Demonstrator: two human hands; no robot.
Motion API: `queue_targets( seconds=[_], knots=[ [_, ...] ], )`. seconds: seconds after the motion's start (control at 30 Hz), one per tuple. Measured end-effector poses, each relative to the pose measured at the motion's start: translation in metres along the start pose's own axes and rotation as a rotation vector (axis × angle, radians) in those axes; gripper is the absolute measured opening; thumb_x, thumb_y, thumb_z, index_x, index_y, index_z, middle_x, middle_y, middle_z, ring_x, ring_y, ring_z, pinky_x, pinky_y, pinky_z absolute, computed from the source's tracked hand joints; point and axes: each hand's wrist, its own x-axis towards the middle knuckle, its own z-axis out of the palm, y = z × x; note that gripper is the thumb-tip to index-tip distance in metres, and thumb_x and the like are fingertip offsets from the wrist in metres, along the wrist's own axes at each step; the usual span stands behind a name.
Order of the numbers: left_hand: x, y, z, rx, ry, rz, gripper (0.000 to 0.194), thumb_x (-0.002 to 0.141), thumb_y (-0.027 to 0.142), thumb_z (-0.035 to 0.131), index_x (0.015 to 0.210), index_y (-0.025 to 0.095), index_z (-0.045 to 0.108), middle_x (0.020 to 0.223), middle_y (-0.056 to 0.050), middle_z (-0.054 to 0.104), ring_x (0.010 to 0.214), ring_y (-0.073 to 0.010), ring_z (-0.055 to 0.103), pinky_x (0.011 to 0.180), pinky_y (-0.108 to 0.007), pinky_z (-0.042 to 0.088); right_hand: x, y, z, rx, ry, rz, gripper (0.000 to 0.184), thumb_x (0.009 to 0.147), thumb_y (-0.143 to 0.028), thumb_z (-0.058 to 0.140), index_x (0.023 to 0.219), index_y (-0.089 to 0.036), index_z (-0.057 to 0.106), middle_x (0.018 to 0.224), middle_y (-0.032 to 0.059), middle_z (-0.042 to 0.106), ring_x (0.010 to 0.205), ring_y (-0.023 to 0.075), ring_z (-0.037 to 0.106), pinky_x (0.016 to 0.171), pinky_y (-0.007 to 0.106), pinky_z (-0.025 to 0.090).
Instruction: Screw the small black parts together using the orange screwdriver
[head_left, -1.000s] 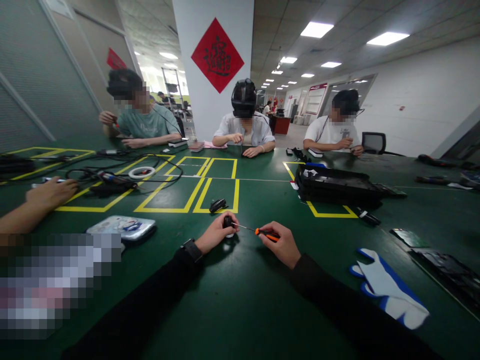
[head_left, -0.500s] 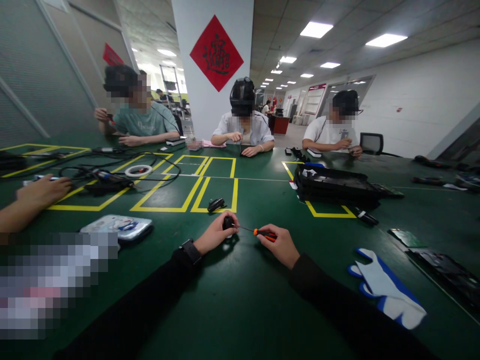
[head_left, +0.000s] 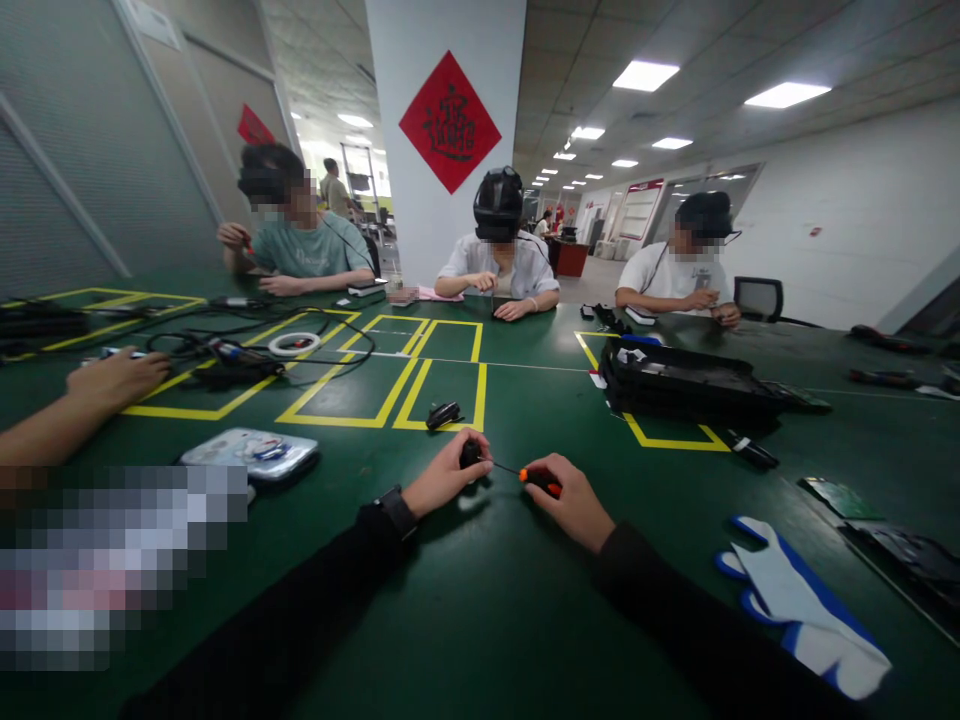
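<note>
My left hand [head_left: 444, 480] is closed round a small black part [head_left: 470, 455] held just above the green table [head_left: 480, 600]. My right hand [head_left: 574, 500] grips a screwdriver with an orange and black handle [head_left: 541, 482]; its thin shaft points left, with the tip at the black part. Another small black piece [head_left: 444, 414] lies on the table just beyond my hands, on a yellow tape line. Both my sleeves are black and a watch sits on my left wrist.
A stack of black trays [head_left: 682, 378] stands at the right. A white and blue glove [head_left: 806, 605] lies near right. A phone-like case [head_left: 251, 452] lies at the left, cables and a tape roll [head_left: 294, 343] behind it. A neighbour's hand [head_left: 112, 378] rests left; three people sit opposite.
My hands keep the same hold on the part and the screwdriver. The view has shifted a little, so everything sits slightly lower and to the right.
</note>
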Motion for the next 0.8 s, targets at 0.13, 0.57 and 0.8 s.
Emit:
queue_targets(
  seconds=[0.13, 0.57, 0.8],
  knots=[
    [0.0, 0.0, 0.003, -0.018, 0.027, -0.063, 0.024, 0.079, 0.036, 0.052, 0.093, 0.018, 0.047, 0.074, 0.0, 0.058, 0.067, -0.0119, 0.056, 0.066, -0.025, 0.042, 0.0, -0.005, -0.004, 0.01, -0.034, -0.039, 0.017, 0.081, -0.018, 0.049, 0.094, -0.018, 0.059, 0.09, 0.0048, 0.056, 0.084, 0.0158, 0.053, 0.077, 0.031, 0.043],
    [0.001, -0.002, 0.004, 0.006, 0.055, -0.049, 0.021, 0.08, 0.033, 0.05, 0.094, 0.019, 0.046, 0.074, 0.002, 0.056, 0.069, -0.0122, 0.056, 0.07, -0.027, 0.043, 0.0, -0.002, -0.002, -0.015, 0.007, -0.031, 0.013, 0.079, -0.021, 0.052, 0.091, -0.018, 0.058, 0.091, 0.0054, 0.055, 0.088, 0.0181, 0.051, 0.08, 0.033, 0.042],
    [0.001, -0.004, 0.003, 0.002, 0.038, -0.07, 0.022, 0.08, 0.036, 0.05, 0.093, 0.018, 0.047, 0.073, 0.001, 0.057, 0.068, -0.0124, 0.056, 0.065, -0.025, 0.042, -0.012, -0.034, -0.014, 0.074, 0.49, -0.211, 0.02, 0.087, -0.023, 0.037, 0.099, -0.022, 0.053, 0.093, 0.0063, 0.054, 0.091, 0.0211, 0.053, 0.081, 0.04, 0.044]
  ],
)
